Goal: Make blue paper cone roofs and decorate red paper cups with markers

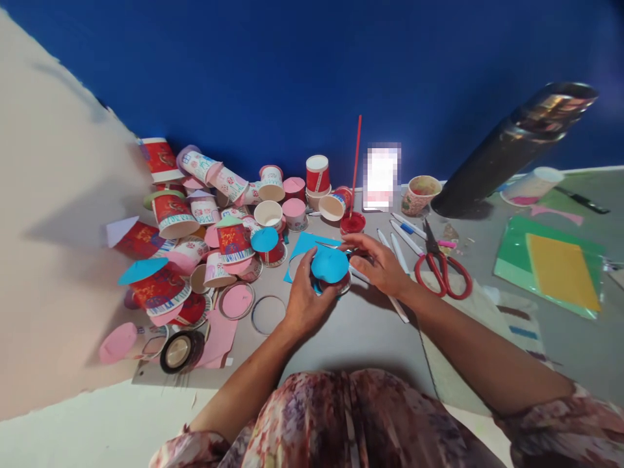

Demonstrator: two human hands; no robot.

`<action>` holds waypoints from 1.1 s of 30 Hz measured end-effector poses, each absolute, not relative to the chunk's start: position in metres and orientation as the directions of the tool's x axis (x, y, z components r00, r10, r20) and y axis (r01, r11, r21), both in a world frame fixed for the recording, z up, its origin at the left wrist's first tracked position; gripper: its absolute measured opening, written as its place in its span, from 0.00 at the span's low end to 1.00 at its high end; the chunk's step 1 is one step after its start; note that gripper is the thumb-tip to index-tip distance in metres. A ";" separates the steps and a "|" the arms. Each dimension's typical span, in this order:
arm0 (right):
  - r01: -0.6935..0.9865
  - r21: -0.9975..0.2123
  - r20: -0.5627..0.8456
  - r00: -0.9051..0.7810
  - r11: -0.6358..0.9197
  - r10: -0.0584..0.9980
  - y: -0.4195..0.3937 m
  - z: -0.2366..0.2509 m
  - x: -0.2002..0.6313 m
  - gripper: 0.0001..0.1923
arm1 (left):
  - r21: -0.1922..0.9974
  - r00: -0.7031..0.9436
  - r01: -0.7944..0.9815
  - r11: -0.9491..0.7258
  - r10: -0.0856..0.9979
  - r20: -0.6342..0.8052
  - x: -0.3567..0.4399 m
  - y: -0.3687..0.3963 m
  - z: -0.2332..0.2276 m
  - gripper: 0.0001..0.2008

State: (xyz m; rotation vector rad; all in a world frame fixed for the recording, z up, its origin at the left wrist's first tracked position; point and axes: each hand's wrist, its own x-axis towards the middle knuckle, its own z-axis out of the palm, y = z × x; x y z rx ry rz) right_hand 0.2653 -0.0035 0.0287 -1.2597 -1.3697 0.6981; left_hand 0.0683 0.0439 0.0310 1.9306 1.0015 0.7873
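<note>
My left hand (308,296) is wrapped around a small paper cup (342,283) with a round blue paper piece (330,265) on top. The thumb is at the cup's near side and the fingers at its left. My right hand (377,263) is just right of the cup, thumb and fingers apart; I cannot tell whether it touches the blue paper. A sheet of blue paper (305,246) with a curved cut edge lies behind my left hand. A thin pointed metal thing, partly hidden, lies between the sheet and my right hand.
Decorated paper cups (170,214) are piled on the left, one topped with a blue disc (265,240). Behind stand a red pot (353,223) with a stick and a bright phone (381,179). Rightward are white markers (400,250), red-handled scissors (442,270), a dark flask (502,156) and coloured paper (560,270).
</note>
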 end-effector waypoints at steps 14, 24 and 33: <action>0.595 -0.698 0.526 0.048 0.399 0.849 -0.005 0.025 0.251 0.35 | 0.802 0.389 0.403 -0.441 0.876 0.286 0.068 0.046 0.019 0.45; 0.609 -0.679 0.535 0.028 0.410 0.845 -0.006 0.025 0.248 0.35 | 0.806 0.410 0.389 -0.447 0.867 0.283 0.066 0.048 0.013 0.44; 0.556 -0.712 0.514 -0.002 0.429 0.858 -0.009 0.030 0.254 0.30 | 0.811 0.416 0.399 -0.428 0.873 0.256 0.065 0.047 0.018 0.41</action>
